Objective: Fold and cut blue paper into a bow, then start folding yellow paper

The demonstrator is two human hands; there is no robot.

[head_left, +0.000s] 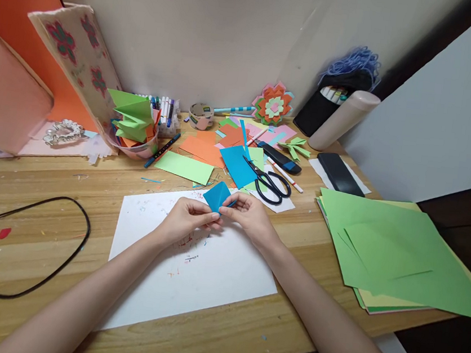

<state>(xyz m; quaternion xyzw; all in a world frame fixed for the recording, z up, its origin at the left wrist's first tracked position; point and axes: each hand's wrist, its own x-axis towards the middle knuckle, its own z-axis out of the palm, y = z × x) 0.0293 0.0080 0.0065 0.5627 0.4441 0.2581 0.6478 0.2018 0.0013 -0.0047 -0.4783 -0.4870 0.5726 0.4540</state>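
Blue folded paper, diamond-shaped with a central crease, is pinched between both hands.

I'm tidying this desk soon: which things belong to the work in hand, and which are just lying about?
Likely work in hand:
small blue paper, between left hand and right hand
white sheet beneath
scissors

Seemingly just lying about:
black cable
tape roll
red scrap
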